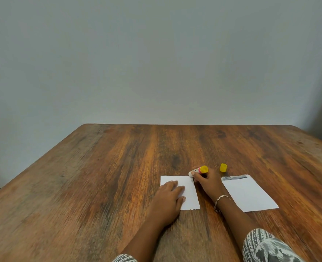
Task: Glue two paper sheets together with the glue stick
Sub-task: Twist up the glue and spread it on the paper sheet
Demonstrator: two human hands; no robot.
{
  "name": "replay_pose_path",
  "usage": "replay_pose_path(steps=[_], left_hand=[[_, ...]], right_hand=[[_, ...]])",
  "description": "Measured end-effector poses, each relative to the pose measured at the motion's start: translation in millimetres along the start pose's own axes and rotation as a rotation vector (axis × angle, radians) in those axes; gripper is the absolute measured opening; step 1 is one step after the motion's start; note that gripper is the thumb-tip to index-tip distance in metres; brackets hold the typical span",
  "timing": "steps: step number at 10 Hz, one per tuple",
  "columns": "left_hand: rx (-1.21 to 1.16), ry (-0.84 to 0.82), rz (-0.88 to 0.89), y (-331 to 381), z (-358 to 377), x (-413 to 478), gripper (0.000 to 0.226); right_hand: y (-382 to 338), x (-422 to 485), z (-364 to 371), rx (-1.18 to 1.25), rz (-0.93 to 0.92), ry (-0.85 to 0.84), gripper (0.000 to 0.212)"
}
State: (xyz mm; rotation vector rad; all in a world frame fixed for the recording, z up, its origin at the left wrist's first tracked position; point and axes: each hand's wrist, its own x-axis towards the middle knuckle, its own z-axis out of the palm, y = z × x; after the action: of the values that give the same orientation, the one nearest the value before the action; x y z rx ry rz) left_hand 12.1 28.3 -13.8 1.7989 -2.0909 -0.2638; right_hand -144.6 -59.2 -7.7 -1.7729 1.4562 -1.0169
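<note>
A small white paper sheet [189, 193] with a torn near edge lies on the wooden table [99, 176]. My left hand [167, 197] rests flat on its left part, fingers straight. My right hand [206, 183] grips the glue stick [199, 170], a white tube with a yellow end, tilted with its tip at the sheet's far right corner. The yellow cap [223, 167] stands by itself just right of the stick. A second, larger white sheet [251, 195], with a printed strip along its far edge, lies to the right of my right wrist.
The table's far edge meets a plain grey wall [156, 63]. Bare wood stretches to the left and beyond the papers. A bracelet [219, 200] sits on my right wrist.
</note>
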Motion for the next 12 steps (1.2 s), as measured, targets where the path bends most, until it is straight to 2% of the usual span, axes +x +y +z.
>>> replay_pose_path(steps=[10, 12], left_hand=[[0.013, -0.002, 0.012, -0.6, 0.4, 0.3, 0.044], [0.02, 0.007, 0.017, -0.3, 0.6, -0.2, 0.044]], right_hand=[[-15.2, -45.4, -16.4, 0.029, -0.052, -0.042, 0.005], [-18.5, -57.6, -22.0, 0.042, -0.088, -0.056, 0.014]])
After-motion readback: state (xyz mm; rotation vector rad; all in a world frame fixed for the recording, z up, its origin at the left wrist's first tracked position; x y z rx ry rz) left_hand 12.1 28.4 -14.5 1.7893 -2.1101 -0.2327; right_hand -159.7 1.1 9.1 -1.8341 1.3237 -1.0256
